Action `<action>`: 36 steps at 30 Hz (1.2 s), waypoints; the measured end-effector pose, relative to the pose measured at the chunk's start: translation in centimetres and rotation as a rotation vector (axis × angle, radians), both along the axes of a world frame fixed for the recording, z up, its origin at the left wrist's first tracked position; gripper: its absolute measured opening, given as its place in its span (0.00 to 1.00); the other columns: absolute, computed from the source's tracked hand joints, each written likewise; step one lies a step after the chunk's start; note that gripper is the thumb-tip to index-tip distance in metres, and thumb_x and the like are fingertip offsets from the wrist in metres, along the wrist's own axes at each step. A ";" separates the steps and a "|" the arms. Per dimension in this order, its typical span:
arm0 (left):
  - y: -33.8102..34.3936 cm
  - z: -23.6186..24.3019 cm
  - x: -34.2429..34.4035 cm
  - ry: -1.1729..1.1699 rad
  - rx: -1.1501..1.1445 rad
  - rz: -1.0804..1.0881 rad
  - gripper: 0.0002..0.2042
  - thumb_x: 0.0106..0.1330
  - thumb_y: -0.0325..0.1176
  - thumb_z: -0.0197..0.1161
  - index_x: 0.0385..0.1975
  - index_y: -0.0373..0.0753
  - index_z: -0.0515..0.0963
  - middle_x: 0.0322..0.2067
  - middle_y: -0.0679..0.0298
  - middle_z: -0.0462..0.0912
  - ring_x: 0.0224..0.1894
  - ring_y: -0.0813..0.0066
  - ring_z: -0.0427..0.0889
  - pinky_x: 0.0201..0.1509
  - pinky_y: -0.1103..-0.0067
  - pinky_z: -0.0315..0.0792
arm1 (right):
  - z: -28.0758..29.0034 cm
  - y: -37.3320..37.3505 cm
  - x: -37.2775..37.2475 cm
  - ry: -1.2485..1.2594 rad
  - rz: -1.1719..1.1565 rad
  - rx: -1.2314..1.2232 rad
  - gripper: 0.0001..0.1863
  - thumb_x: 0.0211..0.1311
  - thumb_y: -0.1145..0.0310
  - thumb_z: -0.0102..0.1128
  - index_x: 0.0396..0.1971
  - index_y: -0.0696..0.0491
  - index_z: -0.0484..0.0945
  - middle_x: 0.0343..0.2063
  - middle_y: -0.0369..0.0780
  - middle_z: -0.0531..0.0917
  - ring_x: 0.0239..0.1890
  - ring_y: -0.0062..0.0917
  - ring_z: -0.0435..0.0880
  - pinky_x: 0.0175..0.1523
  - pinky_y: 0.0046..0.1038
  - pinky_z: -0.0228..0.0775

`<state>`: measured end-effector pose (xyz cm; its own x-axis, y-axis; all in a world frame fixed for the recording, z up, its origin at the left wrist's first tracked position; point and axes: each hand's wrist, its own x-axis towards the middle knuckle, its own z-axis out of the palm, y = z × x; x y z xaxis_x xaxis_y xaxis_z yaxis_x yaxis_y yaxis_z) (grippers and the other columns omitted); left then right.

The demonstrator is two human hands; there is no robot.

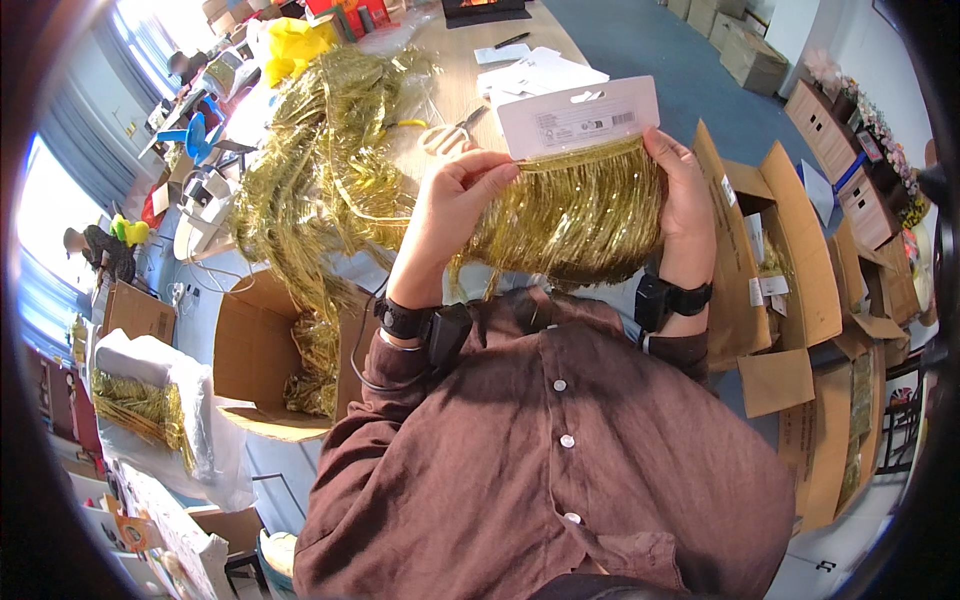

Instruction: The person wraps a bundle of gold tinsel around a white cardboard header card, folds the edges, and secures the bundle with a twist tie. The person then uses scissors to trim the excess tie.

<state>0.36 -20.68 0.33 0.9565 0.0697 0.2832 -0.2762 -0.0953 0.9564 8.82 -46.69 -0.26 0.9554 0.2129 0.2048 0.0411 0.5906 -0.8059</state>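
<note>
Two hands hold one packet of gold tinsel fringe (570,215) up in front of the person's chest, above the near edge of the worktop (455,75). The left hand (455,205) pinches the fringe's upper left corner just under the white header card (580,117), fingers pressed together on the strands. The right hand (685,195) grips the fringe's right edge, fingers wrapped behind it and thumb on the side. The fringe looks very light, limp and slippery, its thin foil strands apt to tangle or tear; the stiff card is judged the safest place to take hold. Left of the fringe a large loose heap of gold tinsel (320,170) spills off the worktop into an open cardboard box (265,350). Scissors (450,132) lie just beyond the fringe.
</note>
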 end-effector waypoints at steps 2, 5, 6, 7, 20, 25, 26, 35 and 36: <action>-0.5 0.0 -0.3 -0.002 -0.053 -0.041 0.07 0.67 0.31 0.67 0.40 0.34 0.83 0.32 0.73 0.82 0.34 0.89 0.76 0.41 0.88 0.69 | -0.6 0.2 0.9 0.045 0.059 0.004 0.17 0.65 0.61 0.66 0.42 0.61 0.82 0.37 0.42 0.86 0.34 0.22 0.86 0.42 0.24 0.79; -1.6 0.1 -0.3 0.002 -0.204 -0.106 0.06 0.67 0.31 0.67 0.37 0.35 0.83 0.31 0.73 0.83 0.34 0.89 0.76 0.40 0.89 0.69 | -1.9 1.9 2.3 0.092 0.098 -0.016 0.20 0.68 0.60 0.63 0.47 0.63 0.79 0.41 0.43 0.85 0.37 0.22 0.85 0.43 0.25 0.79; -2.0 0.2 -0.3 0.027 -0.276 -0.097 0.06 0.67 0.30 0.67 0.37 0.34 0.83 0.32 0.72 0.84 0.34 0.89 0.77 0.40 0.89 0.69 | -2.4 2.6 2.3 0.002 0.098 -0.080 0.23 0.65 0.57 0.66 0.47 0.63 0.77 0.42 0.43 0.84 0.40 0.23 0.84 0.44 0.27 0.79; -2.5 0.2 -0.2 -0.020 -0.338 -0.096 0.06 0.67 0.30 0.67 0.38 0.34 0.83 0.32 0.71 0.84 0.34 0.89 0.77 0.40 0.89 0.70 | -2.6 3.7 2.6 -0.046 -0.057 -0.245 0.25 0.63 0.55 0.67 0.46 0.62 0.76 0.42 0.43 0.83 0.41 0.25 0.83 0.44 0.27 0.78; -5.5 1.0 -1.7 -0.354 0.069 0.203 0.06 0.63 0.25 0.66 0.39 0.37 0.85 0.35 0.65 0.80 0.36 0.80 0.78 0.40 0.83 0.72 | 2.1 5.8 -6.0 -0.389 -0.002 -0.408 0.21 0.66 0.60 0.66 0.48 0.62 0.79 0.37 0.35 0.84 0.40 0.14 0.79 0.47 0.18 0.72; -5.0 2.0 -2.2 -0.347 0.217 0.193 0.08 0.63 0.26 0.66 0.41 0.37 0.85 0.34 0.65 0.80 0.35 0.78 0.77 0.40 0.83 0.71 | 1.6 6.0 -5.2 -0.342 -0.136 -0.376 0.17 0.67 0.61 0.65 0.42 0.61 0.82 0.30 0.31 0.82 0.32 0.11 0.74 0.37 0.16 0.67; -4.5 2.1 -2.3 -0.338 0.244 0.220 0.07 0.62 0.26 0.68 0.40 0.37 0.86 0.32 0.66 0.80 0.34 0.80 0.76 0.38 0.83 0.70 | 1.6 5.7 -5.1 -0.337 -0.163 -0.390 0.16 0.67 0.61 0.65 0.41 0.61 0.82 0.29 0.31 0.82 0.31 0.10 0.73 0.36 0.16 0.66; -0.6 2.0 -2.0 -0.248 0.304 0.267 0.05 0.60 0.27 0.71 0.34 0.35 0.86 0.28 0.72 0.76 0.30 0.87 0.70 0.33 0.87 0.63 | 2.7 0.4 -4.4 -0.236 -0.230 -0.172 0.16 0.69 0.62 0.62 0.42 0.62 0.81 0.35 0.36 0.85 0.35 0.13 0.79 0.41 0.16 0.69; -0.5 1.9 -1.8 -0.255 0.300 0.258 0.05 0.61 0.28 0.71 0.34 0.34 0.85 0.28 0.72 0.76 0.30 0.87 0.69 0.33 0.87 0.63 | 2.7 0.0 -4.4 -0.222 -0.222 -0.152 0.16 0.69 0.62 0.62 0.42 0.62 0.81 0.35 0.36 0.85 0.34 0.14 0.80 0.41 0.17 0.70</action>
